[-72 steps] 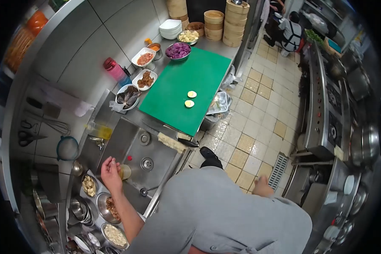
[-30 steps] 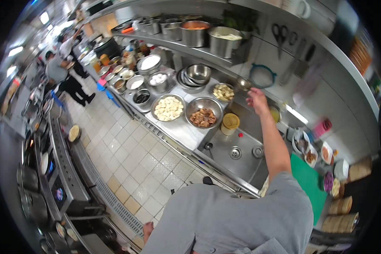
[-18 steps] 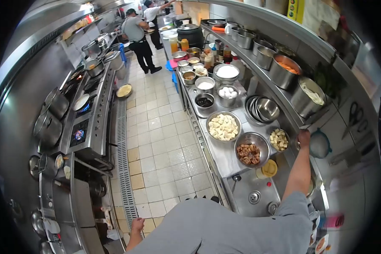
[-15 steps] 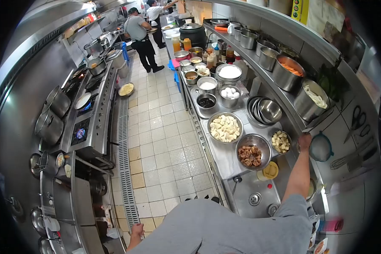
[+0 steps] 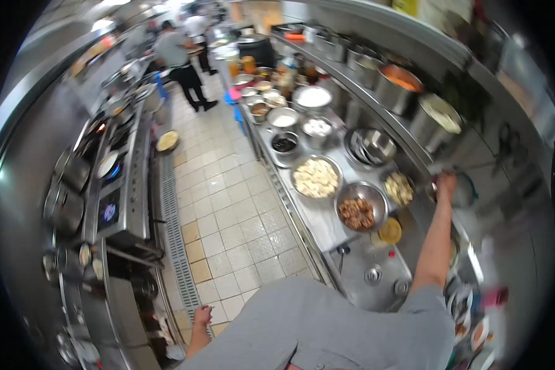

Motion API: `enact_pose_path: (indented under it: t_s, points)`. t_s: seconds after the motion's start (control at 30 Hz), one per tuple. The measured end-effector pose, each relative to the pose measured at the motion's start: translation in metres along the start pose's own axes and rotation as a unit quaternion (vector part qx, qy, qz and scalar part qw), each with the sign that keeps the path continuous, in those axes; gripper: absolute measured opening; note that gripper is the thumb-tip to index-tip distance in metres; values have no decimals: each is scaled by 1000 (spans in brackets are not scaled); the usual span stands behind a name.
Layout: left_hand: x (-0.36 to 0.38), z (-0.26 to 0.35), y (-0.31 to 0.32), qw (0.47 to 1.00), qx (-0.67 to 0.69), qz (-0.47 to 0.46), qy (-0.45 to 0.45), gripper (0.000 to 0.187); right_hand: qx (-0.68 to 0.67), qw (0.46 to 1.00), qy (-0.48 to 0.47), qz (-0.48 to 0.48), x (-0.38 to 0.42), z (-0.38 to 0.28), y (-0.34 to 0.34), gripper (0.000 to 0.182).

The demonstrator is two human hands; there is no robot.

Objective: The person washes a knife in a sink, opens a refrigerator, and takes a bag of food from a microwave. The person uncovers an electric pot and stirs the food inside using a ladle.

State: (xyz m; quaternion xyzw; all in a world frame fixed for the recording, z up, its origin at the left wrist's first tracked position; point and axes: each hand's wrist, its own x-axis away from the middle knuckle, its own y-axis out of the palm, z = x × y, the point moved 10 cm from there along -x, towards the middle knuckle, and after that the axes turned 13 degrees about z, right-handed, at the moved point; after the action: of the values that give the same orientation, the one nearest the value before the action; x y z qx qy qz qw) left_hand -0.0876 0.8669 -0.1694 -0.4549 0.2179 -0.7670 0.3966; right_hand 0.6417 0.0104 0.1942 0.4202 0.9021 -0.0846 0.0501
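Observation:
My right hand (image 5: 445,186) is closed at the end of my outstretched arm, near the wall to the right of the sink. A shiny metal piece shows beside its fingers, too blurred to name. Just right of it a strainer with a teal rim (image 5: 467,190) hangs on the wall. My left hand (image 5: 203,316) hangs low over the floor drain side, its fingers curled; a small pale tip shows at them, and I cannot make out what it is. Nearest my right arm are a bowl of pale cubes (image 5: 399,187), a steel bowl of brown meat pieces (image 5: 356,213) and a yellow tub (image 5: 390,232).
The sink (image 5: 357,290) lies ahead of my body on the right. A bowl of pale chunks (image 5: 316,177) and stacked steel bowls (image 5: 376,147) stand on the counter. A stove (image 5: 120,203) with lit burners is left. Two people stand farther down the aisle; a pan (image 5: 167,141) is beside the drain.
The view has tilted and blurred, and the counter things have shifted left in it. My right hand appears higher, closer to the strainer. My left hand has come slightly up, still curled.

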Motion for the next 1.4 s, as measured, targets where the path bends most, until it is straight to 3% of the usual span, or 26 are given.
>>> enact_pose_path:
  t_s: [0.03,0.07,0.1,0.13,0.2,0.33,0.37,0.43,0.47,0.5,0.53,0.6,0.67,0.73,0.8,0.87,0.9,1.0,1.03,1.07,1.13,1.2,1.3,1.4]
  points:
    - [-14,7,-4,998,59,12,-27,39,102,994,-37,-13,-10,17,-10,19]
    - [-23,22,-2,1000,20,-10,-5,39,25,999,-23,-15,0,24,-24,16]
    - [-30,41,0,998,57,-13,29,38,-118,991,51,37,32,10,-46,15]
    - [-33,58,0,994,93,-19,59,37,-157,983,69,61,60,-5,-68,16]
    - [-20,85,6,993,15,-50,104,38,-336,927,148,71,69,21,-100,12]
    - [-22,151,33,969,-63,-97,217,35,-466,859,206,49,88,38,-165,12]
    - [-10,176,39,970,-39,-118,207,34,-507,832,223,31,97,35,-175,13]
    - [13,245,72,961,8,-163,222,33,-505,836,214,-1,119,28,-192,16]
    - [23,288,85,951,34,-179,248,34,-477,856,184,-76,144,-4,-187,20]
    - [40,331,107,933,47,-216,284,36,-386,896,217,17,168,-8,-194,21]
    - [81,382,119,918,20,-222,328,38,-315,932,164,-79,192,-27,-182,22]
    - [179,467,155,829,41,-316,460,42,-125,970,61,-201,238,-31,-161,23]
    - [303,521,180,732,45,-428,528,44,-21,948,48,-313,284,0,-140,25]
    - [395,533,214,671,54,-525,521,49,162,907,41,-388,330,28,-122,21]
    - [457,537,231,619,124,-499,593,39,236,843,-115,-469,370,30,-95,17]
    - [464,512,298,650,81,-593,468,26,323,789,-172,-494,387,70,-86,22]
    - [465,508,296,714,33,-568,408,18,320,788,-177,-496,387,72,-89,22]
    - [458,498,319,698,96,-581,408,19,212,791,-140,-556,384,76,-92,22]
    - [451,495,324,713,113,-576,384,20,139,825,38,-546,364,94,-99,25]
    - [450,499,322,716,114,-570,387,20,61,827,215,-516,347,115,-106,27]
    - [446,499,317,748,147,-581,287,21,-20,946,211,-244,242,139,-136,37]
    - [440,495,317,765,161,-578,235,20,-83,940,331,10,148,272,-178,42]
    - [430,486,319,769,192,-583,176,21,-52,919,384,74,94,333,-182,46]
    - [432,488,315,749,223,-609,138,23,22,950,303,75,66,328,-168,50]
